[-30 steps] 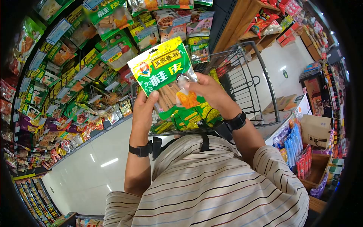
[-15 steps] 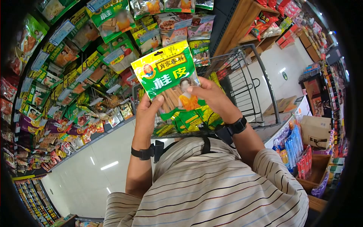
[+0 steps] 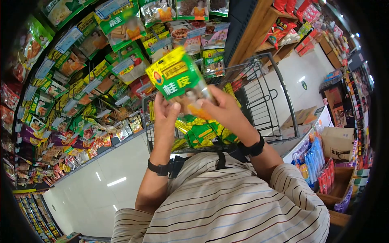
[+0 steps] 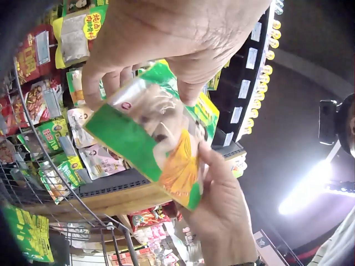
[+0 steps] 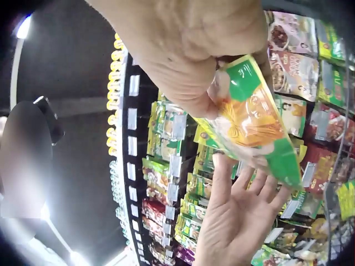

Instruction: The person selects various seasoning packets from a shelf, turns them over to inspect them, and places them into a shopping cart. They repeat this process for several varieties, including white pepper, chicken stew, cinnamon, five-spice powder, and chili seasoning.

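A green and yellow bag of bark sticks (image 3: 172, 83) tilts above a wire shopping cart (image 3: 279, 97), blurred in the head view. My right hand (image 3: 229, 113) pinches its lower right part, thumb on the printed face. My left hand (image 3: 164, 125) is at the lower left edge, its thumb raised off the front. In the right wrist view, the left hand (image 5: 236, 224) has its palm turned up and fingers extended by the bag (image 5: 284, 160). The left wrist view shows the right hand (image 4: 222, 221) gripping a corner of the bag (image 4: 125, 141).
Similar green and yellow packets (image 3: 200, 133) lie in the cart. Hanging rows of packaged spices (image 3: 121, 28) cover the rack ahead and to the left. A wooden shelf (image 3: 255, 32) stands beyond the cart; a cardboard box (image 3: 338, 141) is at the right.
The bag has tilted further and blurred. My left thumb has come off its front and the left hand has shifted slightly right and down, while the right hand keeps its grip.
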Tool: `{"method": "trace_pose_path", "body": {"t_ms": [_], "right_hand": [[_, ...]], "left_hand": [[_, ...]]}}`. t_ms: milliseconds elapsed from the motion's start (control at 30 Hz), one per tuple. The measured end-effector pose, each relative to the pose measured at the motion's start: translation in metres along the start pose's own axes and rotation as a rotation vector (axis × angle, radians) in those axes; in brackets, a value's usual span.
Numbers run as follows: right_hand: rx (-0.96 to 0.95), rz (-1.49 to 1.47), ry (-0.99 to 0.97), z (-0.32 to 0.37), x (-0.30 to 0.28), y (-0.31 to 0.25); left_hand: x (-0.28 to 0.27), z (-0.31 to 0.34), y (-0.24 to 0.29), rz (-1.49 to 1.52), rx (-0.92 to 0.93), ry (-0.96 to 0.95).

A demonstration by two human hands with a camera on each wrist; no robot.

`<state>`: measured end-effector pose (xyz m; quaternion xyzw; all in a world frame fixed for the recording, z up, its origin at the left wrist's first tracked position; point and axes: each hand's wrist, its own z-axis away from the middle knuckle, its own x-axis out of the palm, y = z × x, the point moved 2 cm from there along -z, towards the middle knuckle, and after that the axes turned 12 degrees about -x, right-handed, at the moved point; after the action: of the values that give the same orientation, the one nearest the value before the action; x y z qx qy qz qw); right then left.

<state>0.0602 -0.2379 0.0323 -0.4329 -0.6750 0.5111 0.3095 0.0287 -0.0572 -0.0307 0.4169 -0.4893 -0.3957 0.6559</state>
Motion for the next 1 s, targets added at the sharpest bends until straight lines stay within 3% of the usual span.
{"method": "trace_pose_path", "body": {"t_ms": [33,133,200,367,767,867,1000], "right_hand": [[-0.076,0.073,-0.052,0.001,0.008,-0.013],[-0.264,0.205,-0.286,0.006,0.030,-0.039],[-0.369,0.351,-0.443,0.010,0.040,-0.045],[-0.313,0.270,-0.492,0.013,0.050,-0.035],[-0.324,0.205,-0.574,0.011,0.053,-0.035],[-0.309,0.197,-0.574,0.011,0.053,-0.035],[-0.283,0.185,-0.562,0.011,0.053,-0.036]], "left_hand": [[0.003,0.000,0.000,0.039,0.005,-0.013],[0.005,-0.008,-0.006,0.471,-0.303,-0.141],[0.011,0.005,0.002,0.577,-0.304,-0.405],[0.009,0.007,0.009,0.829,-0.442,-0.552],[0.005,0.013,0.015,0.757,-0.433,-0.634],[0.008,0.012,0.019,0.629,-0.359,-0.584],[0.005,0.010,0.014,0.765,-0.436,-0.619]]}}
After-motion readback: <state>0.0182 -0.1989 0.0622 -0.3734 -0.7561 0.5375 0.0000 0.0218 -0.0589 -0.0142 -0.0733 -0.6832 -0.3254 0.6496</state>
